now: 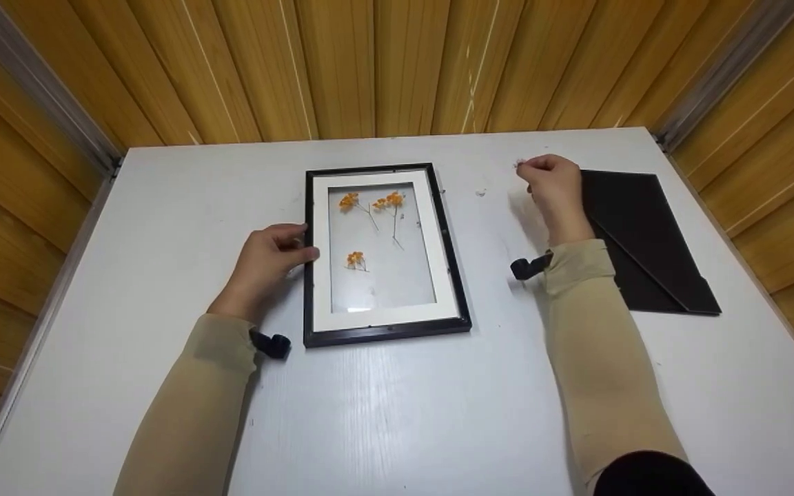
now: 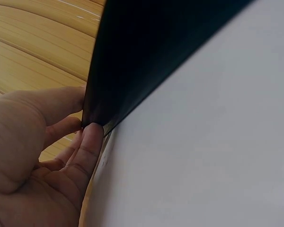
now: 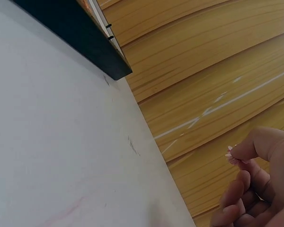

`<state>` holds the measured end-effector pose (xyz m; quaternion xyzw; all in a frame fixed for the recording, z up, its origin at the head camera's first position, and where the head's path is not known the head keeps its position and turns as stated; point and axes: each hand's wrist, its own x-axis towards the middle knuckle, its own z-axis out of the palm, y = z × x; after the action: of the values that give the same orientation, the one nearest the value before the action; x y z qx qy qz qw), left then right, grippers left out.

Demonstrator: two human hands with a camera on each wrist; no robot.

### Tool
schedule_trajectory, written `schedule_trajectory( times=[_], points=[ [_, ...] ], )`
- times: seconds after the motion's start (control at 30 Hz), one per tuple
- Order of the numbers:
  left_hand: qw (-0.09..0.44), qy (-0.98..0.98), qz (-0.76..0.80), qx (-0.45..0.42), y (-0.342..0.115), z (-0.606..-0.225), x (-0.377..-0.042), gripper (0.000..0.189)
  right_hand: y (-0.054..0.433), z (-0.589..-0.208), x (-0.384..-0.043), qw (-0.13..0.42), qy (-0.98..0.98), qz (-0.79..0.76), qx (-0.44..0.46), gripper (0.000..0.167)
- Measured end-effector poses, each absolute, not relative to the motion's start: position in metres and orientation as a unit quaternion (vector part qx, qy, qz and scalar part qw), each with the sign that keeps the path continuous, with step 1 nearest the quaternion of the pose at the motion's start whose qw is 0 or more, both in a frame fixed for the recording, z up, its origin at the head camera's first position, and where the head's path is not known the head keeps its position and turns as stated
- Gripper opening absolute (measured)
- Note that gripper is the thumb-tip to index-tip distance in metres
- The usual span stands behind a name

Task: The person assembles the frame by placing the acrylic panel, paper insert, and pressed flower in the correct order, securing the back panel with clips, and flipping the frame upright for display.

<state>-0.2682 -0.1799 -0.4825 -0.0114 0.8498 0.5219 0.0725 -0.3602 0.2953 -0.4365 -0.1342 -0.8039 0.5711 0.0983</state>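
Note:
A black picture frame (image 1: 387, 335) with a white mat (image 1: 378, 319) lies on the white table. Inside the mat's window are an orange flower sprig (image 1: 349, 200) at upper left, a longer orange sprig (image 1: 391, 200) at upper right and a short one (image 1: 355, 259) lower down. My left hand (image 1: 269, 265) grips the frame's left edge, thumb on top; the left wrist view shows fingertips (image 2: 92, 132) at its side wall. Right of the frame, my right hand (image 1: 555, 189) pinches a tiny pink flower (image 3: 234, 157) between thumb and finger, above the table.
A black backing board (image 1: 635, 213) with a diagonal flap lies on the right, partly behind my right forearm. Small plant scraps (image 1: 481, 193) dot the table (image 1: 397, 413) between frame and right hand. Wood-patterned walls (image 1: 342, 69) enclose the back and sides.

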Motion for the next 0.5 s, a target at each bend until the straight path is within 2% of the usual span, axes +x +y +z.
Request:
schedule_trajectory(
  times=[0.17, 0.5],
  points=[
    [0.071, 0.845, 0.53, -0.01, -0.18, -0.482, -0.268, 0.06, 0.281, -0.426, -0.356, 0.081, -0.783, 0.608, -0.103, 0.011],
    [0.057, 0.852, 0.52, 0.006, -0.18, -0.483, -0.268, 0.057, 0.245, -0.407, -0.344, -0.006, -0.755, 0.656, -0.029, 0.012]
  ],
)
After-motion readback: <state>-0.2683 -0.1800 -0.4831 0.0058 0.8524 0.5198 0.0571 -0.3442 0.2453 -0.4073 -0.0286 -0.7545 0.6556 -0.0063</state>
